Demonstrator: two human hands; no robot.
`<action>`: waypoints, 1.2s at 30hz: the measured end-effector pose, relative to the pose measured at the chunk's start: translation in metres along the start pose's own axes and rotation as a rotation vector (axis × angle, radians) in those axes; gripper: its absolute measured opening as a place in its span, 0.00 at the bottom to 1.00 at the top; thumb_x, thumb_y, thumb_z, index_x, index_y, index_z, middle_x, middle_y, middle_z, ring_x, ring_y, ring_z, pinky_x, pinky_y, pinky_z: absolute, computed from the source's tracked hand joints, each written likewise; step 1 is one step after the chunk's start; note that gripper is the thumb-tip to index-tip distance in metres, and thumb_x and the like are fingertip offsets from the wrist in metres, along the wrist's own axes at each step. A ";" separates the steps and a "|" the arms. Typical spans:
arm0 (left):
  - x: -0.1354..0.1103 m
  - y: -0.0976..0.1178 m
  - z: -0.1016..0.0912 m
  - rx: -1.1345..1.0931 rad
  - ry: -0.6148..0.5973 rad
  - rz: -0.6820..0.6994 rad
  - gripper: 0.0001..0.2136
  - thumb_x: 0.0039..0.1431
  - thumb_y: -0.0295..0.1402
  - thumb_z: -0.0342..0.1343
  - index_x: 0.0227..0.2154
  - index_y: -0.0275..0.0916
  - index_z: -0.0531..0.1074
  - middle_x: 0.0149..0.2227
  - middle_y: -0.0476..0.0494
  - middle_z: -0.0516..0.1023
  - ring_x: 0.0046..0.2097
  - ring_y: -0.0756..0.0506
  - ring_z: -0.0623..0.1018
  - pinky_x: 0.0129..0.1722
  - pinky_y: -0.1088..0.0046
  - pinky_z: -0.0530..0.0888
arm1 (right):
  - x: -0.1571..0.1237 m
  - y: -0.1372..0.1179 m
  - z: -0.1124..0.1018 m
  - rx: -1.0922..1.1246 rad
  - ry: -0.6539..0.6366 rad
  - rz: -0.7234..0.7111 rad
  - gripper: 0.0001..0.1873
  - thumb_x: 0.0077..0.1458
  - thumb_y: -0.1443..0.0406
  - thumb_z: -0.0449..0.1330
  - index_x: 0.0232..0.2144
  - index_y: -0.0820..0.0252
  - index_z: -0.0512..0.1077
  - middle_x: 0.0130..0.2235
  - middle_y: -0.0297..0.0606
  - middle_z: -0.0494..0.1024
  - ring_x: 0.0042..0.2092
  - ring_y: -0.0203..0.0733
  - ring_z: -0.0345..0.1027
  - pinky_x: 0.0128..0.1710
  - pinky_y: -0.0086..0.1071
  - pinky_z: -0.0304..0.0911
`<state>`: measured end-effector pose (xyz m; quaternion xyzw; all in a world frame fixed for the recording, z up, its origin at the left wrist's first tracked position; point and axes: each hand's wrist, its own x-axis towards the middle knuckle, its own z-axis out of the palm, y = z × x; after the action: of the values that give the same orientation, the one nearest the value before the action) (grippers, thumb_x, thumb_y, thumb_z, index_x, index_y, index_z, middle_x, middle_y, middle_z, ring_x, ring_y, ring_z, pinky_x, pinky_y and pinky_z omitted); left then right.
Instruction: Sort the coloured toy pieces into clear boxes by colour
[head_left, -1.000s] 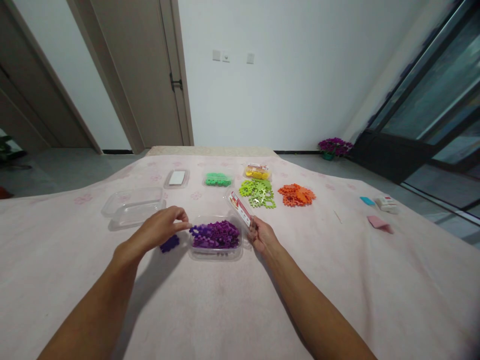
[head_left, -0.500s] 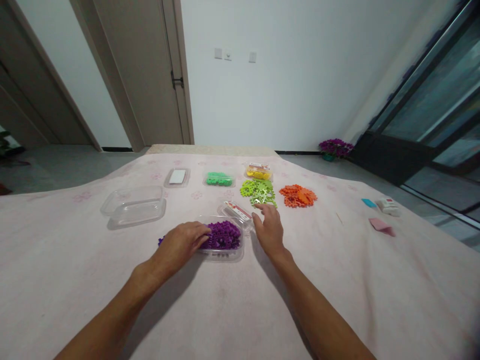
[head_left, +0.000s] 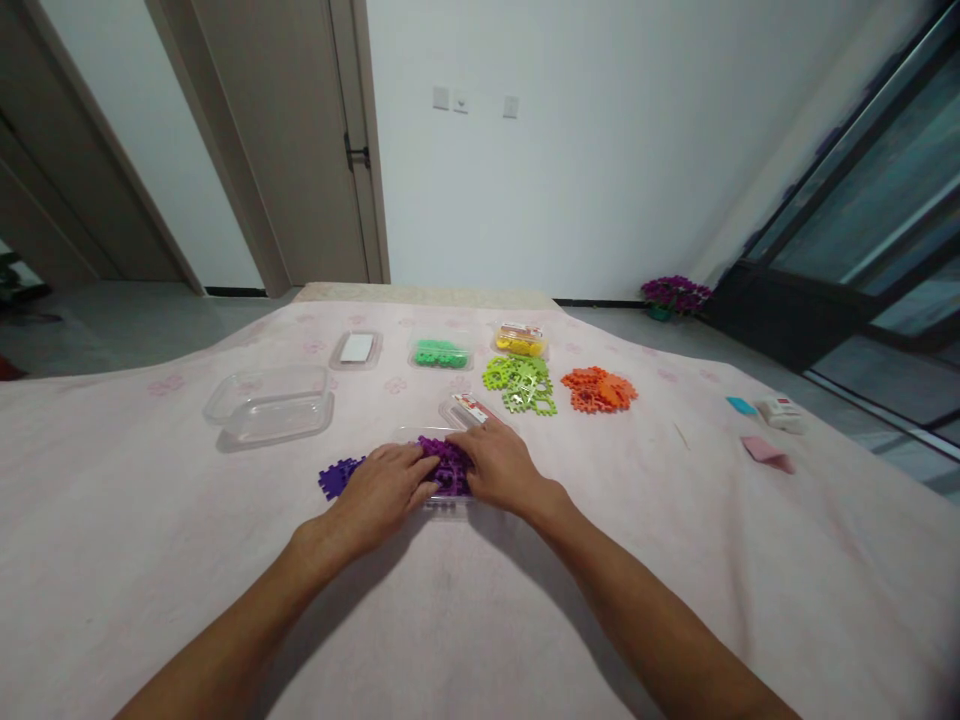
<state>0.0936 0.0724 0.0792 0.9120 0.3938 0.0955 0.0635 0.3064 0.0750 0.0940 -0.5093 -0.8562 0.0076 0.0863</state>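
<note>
A clear plastic box (head_left: 448,510) full of purple gear-shaped plastic pieces (head_left: 450,470) sits in front of me. My left hand (head_left: 390,482) reaches over its left side, thumb and fingers bent onto the purple pieces. From the right, my right hand (head_left: 495,465) grips the same heap with curled fingers, its fingertips partly hidden. Left of the box, dark blue-violet pieces (head_left: 339,477) lie on the cloth, partly covered by my left hand. Behind my right hand shows the clear lid (head_left: 471,408) with a red and white label.
Light green pieces (head_left: 521,385) and orange pieces (head_left: 598,390) lie loose farther back. Behind stand boxes of green pieces (head_left: 441,353) and yellow pieces (head_left: 520,342). An open clear box (head_left: 270,410) stands left, a small container (head_left: 357,349) behind it. Pink paper (head_left: 766,453) lies right.
My right hand has moved left and down from beside the box onto the purple pieces. My left hand has shifted slightly right, uncovering more of the blue-violet pieces.
</note>
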 end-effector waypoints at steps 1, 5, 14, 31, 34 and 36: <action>0.000 0.001 0.000 -0.004 0.004 0.004 0.17 0.67 0.38 0.50 0.54 0.39 0.74 0.53 0.36 0.78 0.53 0.37 0.76 0.56 0.52 0.69 | 0.001 0.001 0.004 -0.005 0.017 0.001 0.16 0.54 0.67 0.59 0.45 0.54 0.77 0.39 0.42 0.81 0.44 0.51 0.69 0.45 0.39 0.59; -0.001 0.004 -0.003 0.025 0.041 -0.008 0.13 0.67 0.33 0.50 0.48 0.40 0.77 0.46 0.39 0.81 0.48 0.38 0.79 0.53 0.52 0.70 | 0.005 0.008 0.020 0.037 0.127 0.003 0.18 0.52 0.70 0.59 0.46 0.54 0.77 0.40 0.42 0.81 0.45 0.51 0.69 0.46 0.40 0.61; -0.005 0.001 0.007 -0.036 0.248 0.040 0.13 0.65 0.34 0.55 0.50 0.39 0.76 0.53 0.38 0.79 0.54 0.39 0.76 0.57 0.56 0.68 | -0.009 0.009 0.012 0.200 0.405 -0.036 0.16 0.58 0.71 0.58 0.48 0.54 0.75 0.41 0.40 0.80 0.44 0.47 0.68 0.49 0.40 0.64; -0.023 -0.013 0.010 0.017 0.220 0.005 0.18 0.70 0.40 0.45 0.54 0.42 0.75 0.57 0.39 0.77 0.59 0.41 0.74 0.65 0.50 0.59 | -0.028 0.008 0.014 0.126 0.245 -0.198 0.18 0.59 0.75 0.56 0.47 0.56 0.76 0.40 0.42 0.78 0.43 0.45 0.68 0.45 0.38 0.66; -0.027 -0.007 0.019 0.044 0.191 0.060 0.19 0.68 0.41 0.50 0.56 0.42 0.73 0.59 0.39 0.74 0.61 0.39 0.72 0.65 0.49 0.58 | -0.031 0.007 0.013 0.261 0.278 -0.193 0.21 0.56 0.76 0.56 0.50 0.56 0.75 0.44 0.44 0.78 0.46 0.46 0.68 0.49 0.41 0.67; -0.028 -0.004 0.024 0.068 0.152 0.073 0.22 0.65 0.42 0.55 0.59 0.43 0.70 0.63 0.39 0.69 0.64 0.36 0.68 0.65 0.46 0.57 | -0.033 0.007 0.015 0.318 0.279 -0.205 0.22 0.57 0.75 0.57 0.52 0.56 0.74 0.45 0.44 0.78 0.47 0.46 0.69 0.49 0.42 0.67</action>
<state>0.0771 0.0540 0.0514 0.9175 0.3671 0.1532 -0.0010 0.3256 0.0508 0.0740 -0.3958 -0.8713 0.0632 0.2833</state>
